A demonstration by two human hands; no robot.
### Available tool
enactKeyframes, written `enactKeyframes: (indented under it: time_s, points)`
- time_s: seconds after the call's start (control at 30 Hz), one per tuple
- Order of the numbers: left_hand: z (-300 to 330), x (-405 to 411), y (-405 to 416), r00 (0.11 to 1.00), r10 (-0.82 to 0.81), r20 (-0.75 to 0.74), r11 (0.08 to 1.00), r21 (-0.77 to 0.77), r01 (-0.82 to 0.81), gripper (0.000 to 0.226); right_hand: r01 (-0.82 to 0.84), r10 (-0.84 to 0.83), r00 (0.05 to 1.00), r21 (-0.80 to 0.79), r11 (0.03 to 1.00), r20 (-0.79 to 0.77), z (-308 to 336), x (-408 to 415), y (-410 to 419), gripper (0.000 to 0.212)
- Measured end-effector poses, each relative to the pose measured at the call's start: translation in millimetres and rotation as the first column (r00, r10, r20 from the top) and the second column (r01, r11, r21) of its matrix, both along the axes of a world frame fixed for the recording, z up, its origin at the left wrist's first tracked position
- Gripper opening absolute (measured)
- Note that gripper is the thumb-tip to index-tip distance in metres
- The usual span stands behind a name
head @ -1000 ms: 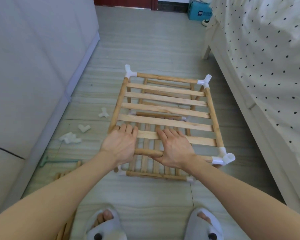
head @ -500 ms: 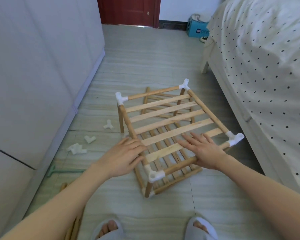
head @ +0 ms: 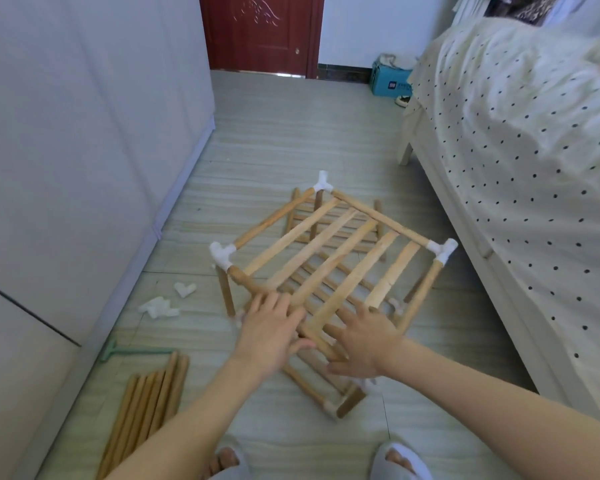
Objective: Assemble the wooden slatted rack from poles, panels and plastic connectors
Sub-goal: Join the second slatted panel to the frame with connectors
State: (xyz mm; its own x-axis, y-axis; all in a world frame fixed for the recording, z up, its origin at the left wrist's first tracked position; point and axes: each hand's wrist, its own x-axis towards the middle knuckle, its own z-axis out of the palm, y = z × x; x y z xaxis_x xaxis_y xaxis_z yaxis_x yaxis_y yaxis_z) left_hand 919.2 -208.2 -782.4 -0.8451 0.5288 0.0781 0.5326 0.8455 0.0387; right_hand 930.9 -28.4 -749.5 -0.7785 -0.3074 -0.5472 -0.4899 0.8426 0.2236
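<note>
The wooden rack (head: pixel 329 265) stands on the floor (head: pixel 284 140), turned corner-on between the bed (head: pixel 520 161) and the wardrobe (head: pixel 84 133). Left hand (head: pixel 272 332) and right hand (head: pixel 364 336) lie flat on the rack's near top edge, fingers straight and spread apart. Spare poles (head: pixel 146 407) and loose white connectors (head: pixel 160 306) lie on the rack's wardrobe side; open floor stretches beyond it to the door (head: pixel 260 32).

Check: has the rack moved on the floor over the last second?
Yes. The rack has turned clockwise: its slats ran square to the bed frame; now they run diagonally, one white connector pointing at it.
</note>
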Motion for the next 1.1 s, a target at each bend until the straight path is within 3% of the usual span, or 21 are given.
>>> enactKeyframes:
  time_s: [0.13, 0.23, 0.33, 0.4, 0.5, 0.57, 0.67, 0.87, 1.1]
  points:
    - [15, 14, 5, 0.982, -0.168, 0.080, 0.982, 0.096, 0.160, 0.035, -0.028, 0.035, 0.998, -0.137, 0.990, 0.049, 0, 8, 43, 0.044]
    - [32, 7, 2, 0.935, -0.335, 0.113, 0.930, 0.196, 0.310, 0.035, 0.053, -0.059, 0.996, -0.087, 0.995, -0.072, 4, 6, 76, 0.043]
    - [35, -6, -17, 0.924, -0.373, 0.089, 0.924, 0.132, 0.360, 0.045, 0.222, -0.243, 0.954, -0.130, 0.966, -0.179, 1, -3, 93, 0.055]
    - [28, -14, -34, 0.923, -0.355, 0.152, 0.935, 0.064, 0.349, 0.052, 0.358, -0.412, 0.898, -0.286, 0.889, -0.155, -5, -7, 92, 0.054]
    - [10, -9, -47, 0.898, -0.375, 0.230, 0.920, -0.031, 0.392, 0.061, 0.416, -0.540, 0.836, -0.527, 0.741, -0.098, -20, -14, 79, 0.038]
    - [1, 5, -43, 0.909, -0.378, 0.173, 0.923, -0.006, 0.385, 0.062, 0.508, -0.645, 0.764, -0.620, 0.597, 0.004, -28, -20, 73, 0.041]
    - [-11, 28, -12, 0.930, -0.368, -0.010, 0.926, 0.080, 0.368, 0.052, 0.462, -0.677, 0.735, -0.710, 0.531, -0.028, -47, -23, 67, 0.041]
    - [-17, 41, 26, 0.951, -0.306, -0.049, 0.927, 0.211, 0.309, 0.040, 0.342, -0.792, 0.607, -0.879, 0.334, -0.065, -72, -17, 54, 0.033]
    - [-19, 37, 27, 0.950, -0.298, -0.090, 0.931, 0.192, 0.310, 0.035, 0.344, -0.805, 0.588, -0.876, 0.337, -0.079, -74, -21, 51, 0.035]
